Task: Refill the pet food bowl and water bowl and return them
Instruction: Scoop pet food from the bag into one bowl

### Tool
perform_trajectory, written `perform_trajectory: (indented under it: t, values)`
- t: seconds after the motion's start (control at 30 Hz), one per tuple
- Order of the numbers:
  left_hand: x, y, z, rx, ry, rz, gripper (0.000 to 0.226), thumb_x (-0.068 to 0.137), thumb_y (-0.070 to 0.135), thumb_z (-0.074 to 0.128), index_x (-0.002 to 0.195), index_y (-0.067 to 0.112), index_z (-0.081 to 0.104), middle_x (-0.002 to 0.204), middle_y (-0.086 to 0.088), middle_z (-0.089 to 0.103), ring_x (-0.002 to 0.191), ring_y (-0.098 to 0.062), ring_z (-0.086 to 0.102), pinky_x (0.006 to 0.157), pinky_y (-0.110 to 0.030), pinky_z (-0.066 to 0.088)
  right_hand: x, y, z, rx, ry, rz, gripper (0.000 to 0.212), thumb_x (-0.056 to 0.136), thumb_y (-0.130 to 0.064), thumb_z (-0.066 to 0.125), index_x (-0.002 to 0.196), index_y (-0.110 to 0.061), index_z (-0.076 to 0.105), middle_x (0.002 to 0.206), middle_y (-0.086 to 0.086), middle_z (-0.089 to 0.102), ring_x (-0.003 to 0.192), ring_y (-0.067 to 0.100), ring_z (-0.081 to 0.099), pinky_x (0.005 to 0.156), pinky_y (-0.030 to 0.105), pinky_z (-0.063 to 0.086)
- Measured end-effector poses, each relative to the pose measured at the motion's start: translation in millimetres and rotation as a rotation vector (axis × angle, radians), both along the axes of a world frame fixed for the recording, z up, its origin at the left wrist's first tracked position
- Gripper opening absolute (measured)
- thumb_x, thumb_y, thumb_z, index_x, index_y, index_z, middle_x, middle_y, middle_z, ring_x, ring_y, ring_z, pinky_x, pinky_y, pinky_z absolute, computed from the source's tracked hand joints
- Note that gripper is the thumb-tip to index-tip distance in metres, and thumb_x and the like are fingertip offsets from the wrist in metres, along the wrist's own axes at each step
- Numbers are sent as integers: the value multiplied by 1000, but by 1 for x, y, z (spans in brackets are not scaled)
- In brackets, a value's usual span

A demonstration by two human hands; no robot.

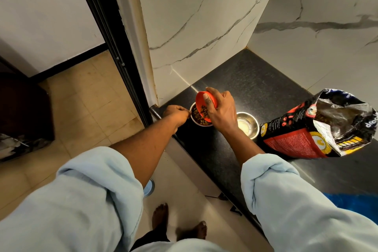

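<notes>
A small steel food bowl [201,124] stands near the left end of the black counter [255,88], with brown kibble [199,115] in it. My left hand [177,113] pinches the bowl's left rim. My right hand [222,109] grips an orange cup [201,100], tipped down over the bowl with kibble spilling from it. Just to the right stands a second steel bowl [248,124]; it looks shiny inside and holds no kibble. An open pet food bag [319,127] stands further right on the counter.
Marble walls close the counter at the back and left. A dark door frame [114,43] runs beside the counter's left end, with tiled floor [88,104] beyond it. A pale blue round object [149,188] lies on the floor below. Something blue [351,200] lies at the counter's right.
</notes>
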State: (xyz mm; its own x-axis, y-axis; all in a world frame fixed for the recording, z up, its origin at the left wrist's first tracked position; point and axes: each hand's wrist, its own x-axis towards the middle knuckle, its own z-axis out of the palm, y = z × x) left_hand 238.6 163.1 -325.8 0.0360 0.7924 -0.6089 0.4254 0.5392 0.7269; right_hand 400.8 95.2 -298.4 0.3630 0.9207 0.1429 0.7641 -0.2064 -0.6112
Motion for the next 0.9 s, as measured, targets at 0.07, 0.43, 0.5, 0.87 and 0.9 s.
perform_trajectory:
  t: [0.07, 0.43, 0.5, 0.87, 0.9]
  values:
    - [0, 1, -2, 4, -2, 5, 3, 90, 17, 80, 89, 16, 77, 96, -5, 78, 96, -23, 74, 92, -39, 62, 0, -1, 1, 22, -25, 13, 50, 105, -63, 43, 144, -35, 57, 111, 1, 47, 102, 15, 48, 81, 29, 41]
    - [0, 2, -7, 10, -1, 5, 2, 90, 17, 79, 89, 17, 78, 96, -5, 78, 96, -23, 74, 91, -37, 63, 4, 0, 5, 37, -19, -2, 48, 105, -62, 45, 143, -35, 58, 110, 1, 48, 101, 16, 48, 81, 30, 41]
    - [1, 1, -7, 18, 10, 2, 1, 90, 18, 79, 89, 18, 78, 97, -5, 78, 96, -22, 74, 85, -34, 63, 7, -1, 7, 51, 8, -7, 48, 104, -64, 45, 142, -36, 58, 110, 1, 48, 101, 16, 50, 82, 31, 44]
    - [1, -1, -5, 17, 31, -22, 4, 90, 21, 79, 89, 18, 78, 96, -4, 78, 94, -21, 73, 78, -30, 58, 11, -9, 4, 54, 20, -2, 50, 104, -65, 45, 142, -37, 58, 110, 0, 48, 103, 16, 50, 85, 33, 48]
    - [1, -1, -5, 21, 33, -30, 5, 90, 21, 79, 88, 18, 78, 95, -4, 78, 94, -21, 73, 80, -31, 59, 12, -9, 6, 71, 55, -31, 49, 104, -65, 45, 142, -38, 58, 111, 0, 49, 103, 16, 52, 86, 33, 48]
